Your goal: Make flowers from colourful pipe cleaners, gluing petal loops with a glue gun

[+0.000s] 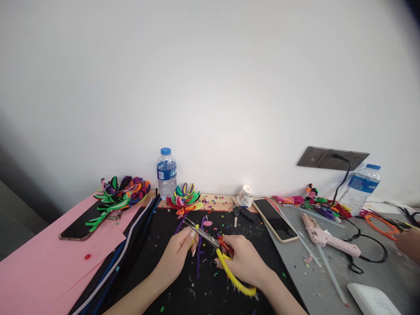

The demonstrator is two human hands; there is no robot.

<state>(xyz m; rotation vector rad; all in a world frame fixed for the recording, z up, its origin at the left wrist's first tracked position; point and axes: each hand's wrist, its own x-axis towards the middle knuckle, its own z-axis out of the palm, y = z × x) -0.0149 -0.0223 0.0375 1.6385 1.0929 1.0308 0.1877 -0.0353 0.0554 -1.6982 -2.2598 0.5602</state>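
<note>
My right hand (244, 259) is closed around the red handles of a pair of scissors (210, 237), whose blades point up and left. A bent yellow pipe cleaner (232, 278) curves down from the same hand. My left hand (175, 258) pinches a short yellow piece (192, 239) by the blade tips; whether the blades touch it I cannot tell. Under the hands, a purple pipe cleaner (198, 262) lies on the black mat (157, 284). Beyond them sits a multicoloured pipe-cleaner bundle (183, 200).
Left are a large pipe-cleaner pile (123, 192), a dark phone (77, 225) and long white pipe cleaners (126, 238). A water bottle (166, 175) stands by the wall. Right are a paper cup (246, 196), a phone (275, 220), a pink glue gun (331, 240) and another person's hand (410, 243).
</note>
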